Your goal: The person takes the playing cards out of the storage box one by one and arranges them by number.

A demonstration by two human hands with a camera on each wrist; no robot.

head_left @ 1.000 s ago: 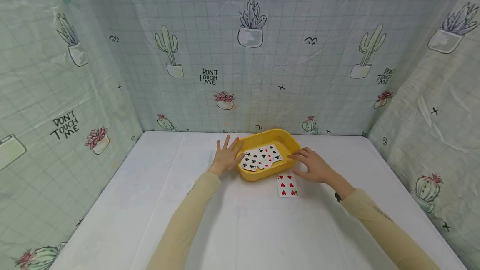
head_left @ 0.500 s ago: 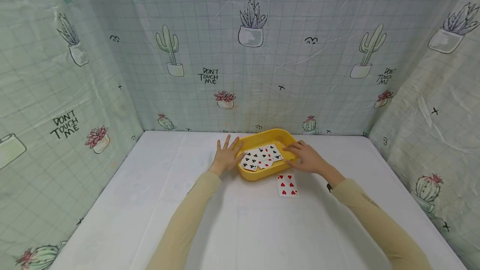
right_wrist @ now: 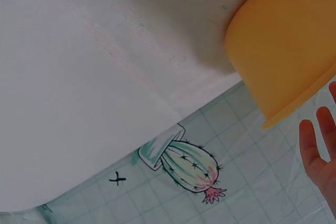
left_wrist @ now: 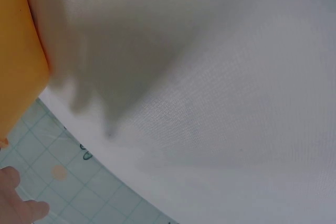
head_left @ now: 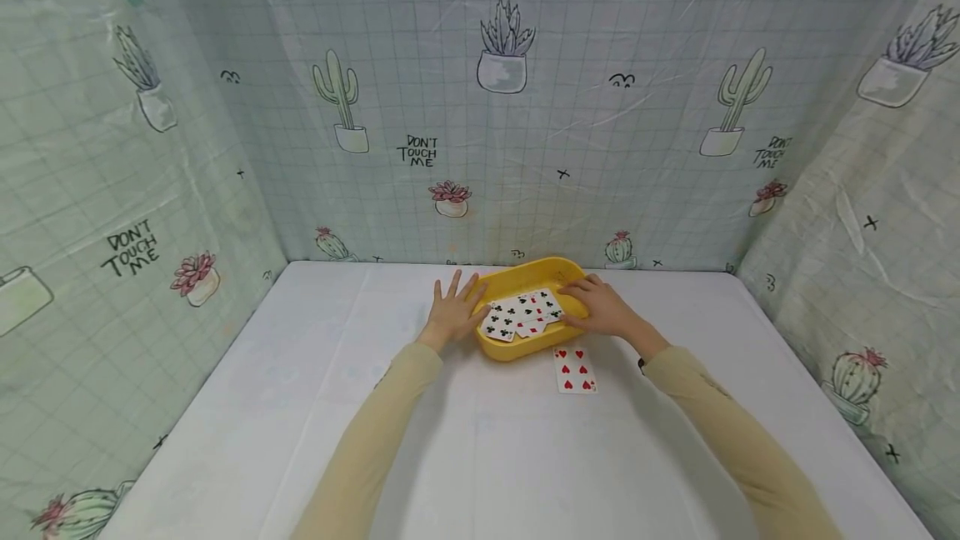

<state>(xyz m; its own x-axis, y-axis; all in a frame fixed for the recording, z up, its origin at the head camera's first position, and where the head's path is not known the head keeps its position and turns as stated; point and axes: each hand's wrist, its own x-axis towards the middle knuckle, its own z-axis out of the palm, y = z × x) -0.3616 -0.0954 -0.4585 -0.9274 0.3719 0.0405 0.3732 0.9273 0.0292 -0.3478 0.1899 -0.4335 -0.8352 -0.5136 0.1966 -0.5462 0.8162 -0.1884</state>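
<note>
A splayed left grip (head_left: pixel 449 315) flanks a rounded yellow plastic tray (head_left: pixel 520 349) of white playing cards (head_left: pixel 521 312). The right grip (head_left: pixel 604 309), unclasped, overhangs it.

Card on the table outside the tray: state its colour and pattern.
The card is white with red hearts, seen best in the head view.

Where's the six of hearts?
Head view, right of centre: the card lies on the white table, nearside of the yellow tray, by the right hand.
</note>
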